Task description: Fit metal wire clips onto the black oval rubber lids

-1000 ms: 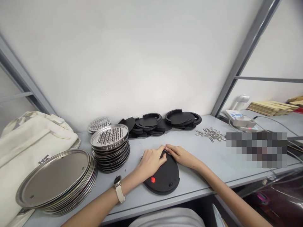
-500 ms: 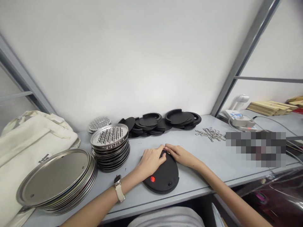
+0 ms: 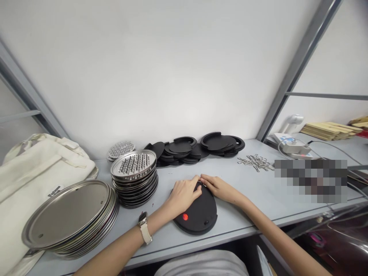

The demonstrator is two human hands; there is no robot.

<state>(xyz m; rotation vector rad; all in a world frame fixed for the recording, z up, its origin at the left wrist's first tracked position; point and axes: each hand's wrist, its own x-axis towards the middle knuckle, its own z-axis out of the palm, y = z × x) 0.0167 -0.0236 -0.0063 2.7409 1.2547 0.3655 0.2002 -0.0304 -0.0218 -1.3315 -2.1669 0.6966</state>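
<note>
A black oval-looking base [image 3: 199,212] with a raised rim, a red spot and a small nub lies on the table close to me. My left hand [image 3: 184,194] rests across its far left part, with the thumb on top and fingers closed over the far edge. My right hand [image 3: 220,188] grips the far right edge, its fingertips meeting those of the left. What the fingertips hold at that edge is mostly hidden. To the left stands a stack of round metal graters [image 3: 135,166]. Beyond my hands lie several more black bases and discs [image 3: 184,147].
Large metal lids or plates [image 3: 71,214] are stacked at the left, beside a cream cloth bag [image 3: 43,165]. A pile of wire clips [image 3: 255,163] lies at the right, near a white device [image 3: 290,143] and flat wooden pieces [image 3: 327,130]. A wall closes off the back.
Hardly anything differs: both hands stay at the far edge of the black base. The view has shifted very slightly.
</note>
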